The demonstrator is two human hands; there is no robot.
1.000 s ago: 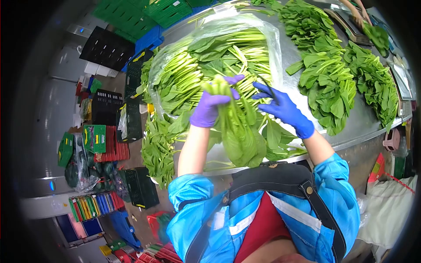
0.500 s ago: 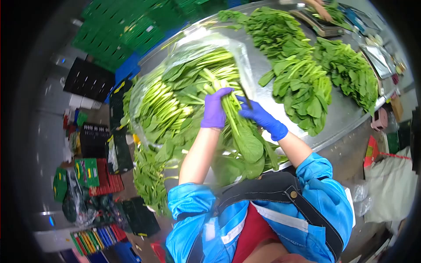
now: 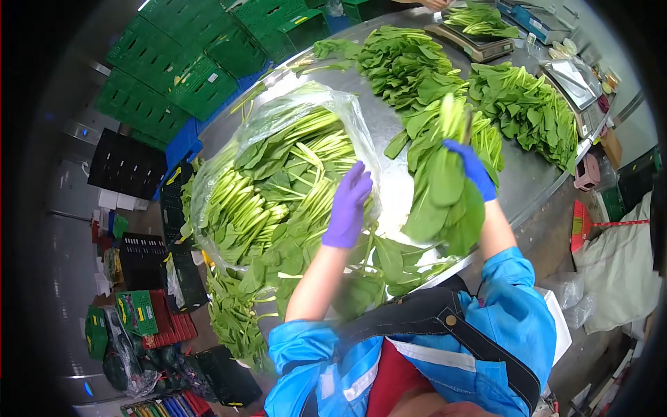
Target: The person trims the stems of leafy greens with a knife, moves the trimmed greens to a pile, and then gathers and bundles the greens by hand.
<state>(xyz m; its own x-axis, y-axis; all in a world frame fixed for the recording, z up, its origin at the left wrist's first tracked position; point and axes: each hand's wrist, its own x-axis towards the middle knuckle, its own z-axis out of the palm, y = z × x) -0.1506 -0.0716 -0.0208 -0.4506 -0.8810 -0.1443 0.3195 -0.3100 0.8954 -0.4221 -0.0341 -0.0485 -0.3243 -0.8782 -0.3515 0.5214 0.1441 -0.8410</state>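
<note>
My right hand (image 3: 475, 170), in a blue glove, is closed around a bunch of leafy greens (image 3: 441, 191), pale stems up and broad leaves hanging down. A thin dark strip, perhaps a knife blade (image 3: 469, 124), sticks up beside the stems from the same hand. My left hand (image 3: 349, 207), in a purple glove, is raised with its fingers stretched out and nothing in it. It is over the near right side of an opened clear plastic bag (image 3: 360, 125) full of stemmed greens (image 3: 240, 208). Behind the held bunch lies a row of bunched greens (image 3: 399, 69).
A second row of greens (image 3: 528, 115) lies to the right on the metal table (image 3: 389, 184). Beyond it stands a scale (image 3: 479, 47) with greens on it, near another person's hand (image 3: 435, 4). Green crates (image 3: 201, 83) are stacked at the back left. Trimmed leaves (image 3: 236, 316) lie at the near left.
The bunch has moved right, out of my left hand and into my right, and now is over the row of greens. My left hand has opened. The other person's hand has drawn back from the scale.
</note>
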